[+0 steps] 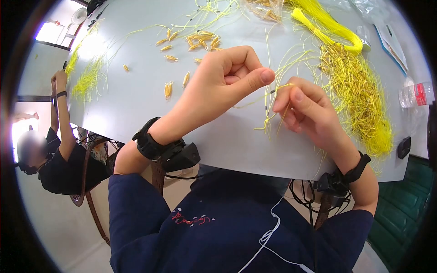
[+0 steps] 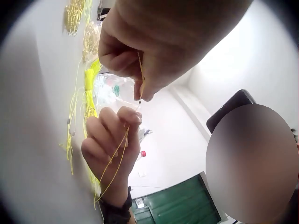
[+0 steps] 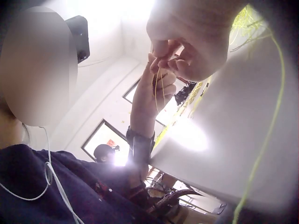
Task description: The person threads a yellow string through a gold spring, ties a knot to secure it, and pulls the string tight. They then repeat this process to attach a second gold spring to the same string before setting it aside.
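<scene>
2 hands raised | left hand (image 1: 227,79) fisted, right hand (image 1: 302,109) pinching yellow thread (image 1: 278,86)

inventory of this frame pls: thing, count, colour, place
thread: a few strands, yellow, pinched between both hands above the table's near edge
loose thread pile: one, yellow, on the table right of the hands
thread bundle: one, bright yellow, far right of the table
coiled pieces: over a dozen, golden yellow, scattered at the table's far middle
table: one, pale grey, fills the head view
bottle: one, clear with red label, right table edge
second person: one, dark shirt, seated at the table's left side
wrist cameras: two, black, strapped on the wrists
left hand: curled, pinches thread
right hand: curled, pinches thread
</scene>
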`<control>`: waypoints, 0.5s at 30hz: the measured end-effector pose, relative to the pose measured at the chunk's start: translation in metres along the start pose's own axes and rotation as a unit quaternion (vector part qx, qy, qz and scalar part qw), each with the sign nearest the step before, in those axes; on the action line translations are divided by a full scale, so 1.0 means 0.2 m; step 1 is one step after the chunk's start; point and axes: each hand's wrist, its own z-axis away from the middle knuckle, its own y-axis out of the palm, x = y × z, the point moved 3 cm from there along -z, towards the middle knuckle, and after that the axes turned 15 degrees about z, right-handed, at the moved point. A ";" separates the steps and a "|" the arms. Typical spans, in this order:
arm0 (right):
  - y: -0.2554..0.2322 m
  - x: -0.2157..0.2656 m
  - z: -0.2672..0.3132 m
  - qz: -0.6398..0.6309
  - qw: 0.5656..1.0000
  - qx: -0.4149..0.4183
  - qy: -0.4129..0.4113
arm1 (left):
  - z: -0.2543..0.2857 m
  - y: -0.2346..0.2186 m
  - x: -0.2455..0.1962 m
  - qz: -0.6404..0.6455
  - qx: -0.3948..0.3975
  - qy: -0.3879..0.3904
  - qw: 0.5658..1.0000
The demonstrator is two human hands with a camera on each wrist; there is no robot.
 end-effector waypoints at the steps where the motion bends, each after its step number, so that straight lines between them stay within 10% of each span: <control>1: 0.00 0.00 0.00 -0.022 0.999 -0.006 -0.024 | 0.00 0.00 -0.01 -0.007 0.012 -0.024 1.000; 11: -0.08 0.00 -0.02 -0.096 0.982 -0.144 -0.070 | 0.08 -0.12 -0.12 -0.106 0.131 -0.087 0.982; 15: -0.09 0.01 -0.01 -0.079 0.987 -0.110 -0.086 | 0.23 -0.51 -0.19 -0.266 0.033 -0.106 0.958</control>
